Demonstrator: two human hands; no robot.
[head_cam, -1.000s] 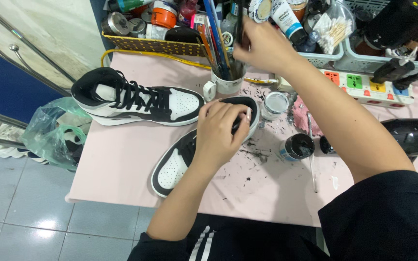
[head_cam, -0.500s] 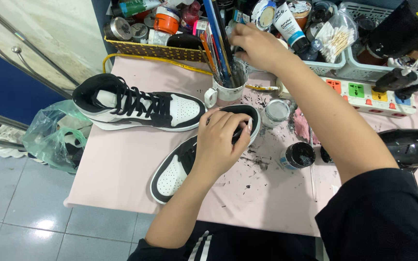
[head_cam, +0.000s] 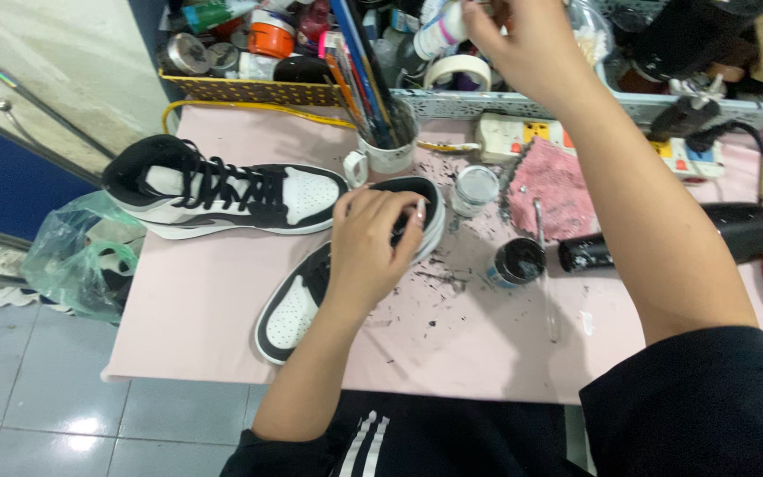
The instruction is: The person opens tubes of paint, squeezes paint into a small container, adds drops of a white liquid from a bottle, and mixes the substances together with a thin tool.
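My left hand [head_cam: 368, 243] presses down on a black and white sneaker [head_cam: 289, 314] that lies on the pink table [head_cam: 196, 336], fingers curled over its collar and heel. A matching sneaker [head_cam: 222, 194] with black laces stands just behind it to the left. My right hand [head_cam: 523, 49] is raised over the cluttered tray at the back, its fingertips at the top end of a tilted white bottle [head_cam: 439, 34]. Whether the fingers hold that bottle is hidden by the frame's edge.
A white mug full of brushes [head_cam: 386, 146] stands behind the sneakers. Nearby are a white-lidded jar [head_cam: 474, 185], an open jar of black paint [head_cam: 518, 261], a pink rag [head_cam: 558, 185], a power strip [head_cam: 523, 137] and a black heat tool [head_cam: 735, 230]. A plastic bag [head_cam: 81, 256] hangs left.
My right hand has left the brush mug and moved right and farther back over the tray. My left hand has stayed on the sneaker.
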